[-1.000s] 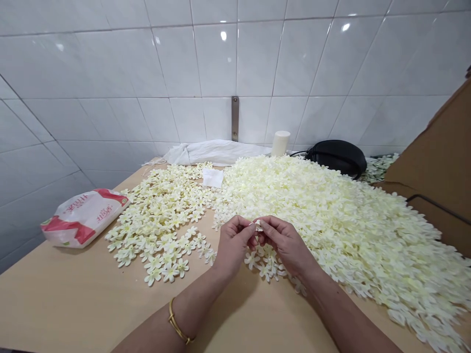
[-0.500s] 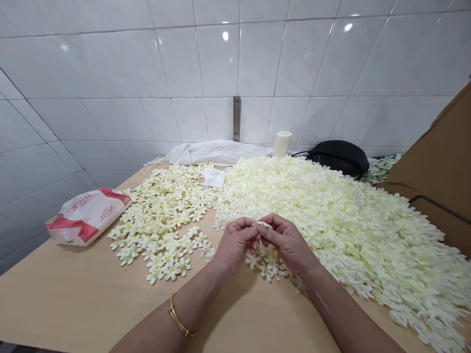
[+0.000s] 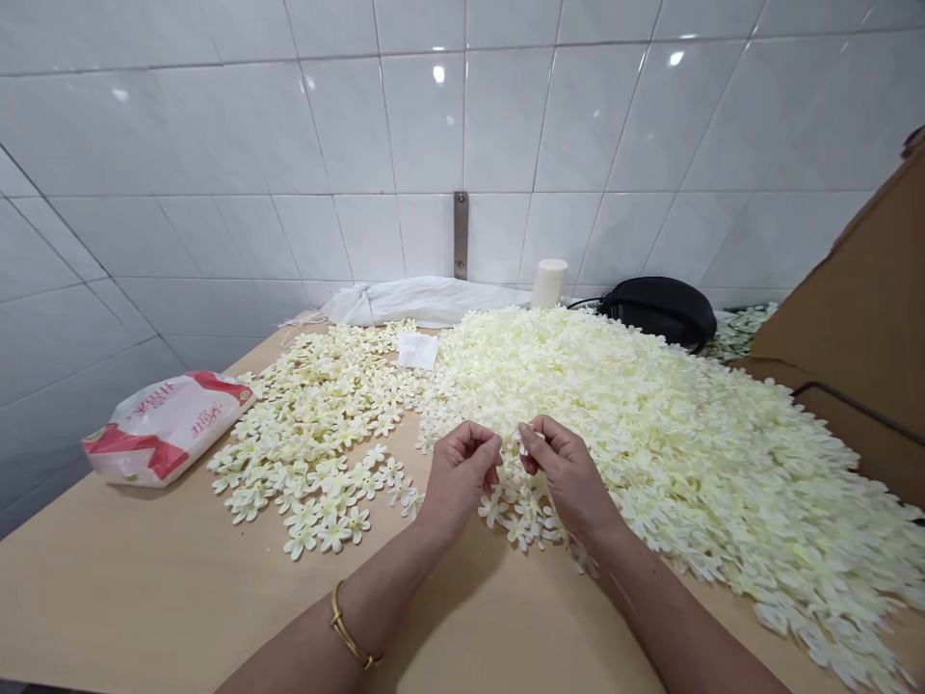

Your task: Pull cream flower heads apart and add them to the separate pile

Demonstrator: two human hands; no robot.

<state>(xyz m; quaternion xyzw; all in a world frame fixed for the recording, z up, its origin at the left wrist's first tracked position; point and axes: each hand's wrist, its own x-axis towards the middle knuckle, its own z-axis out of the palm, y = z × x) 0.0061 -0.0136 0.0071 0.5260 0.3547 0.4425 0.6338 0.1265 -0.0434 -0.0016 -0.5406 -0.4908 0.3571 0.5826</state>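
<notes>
Above the near edge of the flower pile, my left hand (image 3: 462, 477) is closed with thumb and forefinger pinched together. Whatever it may hold is hidden by the fingers. Just to the right, apart from it by a small gap, my right hand (image 3: 570, 472) pinches a small white artificial flower (image 3: 522, 444), mostly covered by the fingertips. Loose white flowers (image 3: 521, 525) lie below and between the hands. A large heap of pale yellow-white flowers (image 3: 636, 414) spreads to the right, and a thinner layer of similar flowers (image 3: 310, 424) lies at the left.
A red and white tissue pack (image 3: 170, 424) lies at the table's left. Toward the tiled wall are a white paper piece (image 3: 417, 350), white plastic sheeting (image 3: 411, 301), a cream cylinder (image 3: 549, 283) and a black case (image 3: 661, 310). Brown cardboard (image 3: 853, 299) stands at right.
My hands were together with a white flower between their fingertips. Now they have parted slightly, the left to the left and the right to the right. The view has shifted a little.
</notes>
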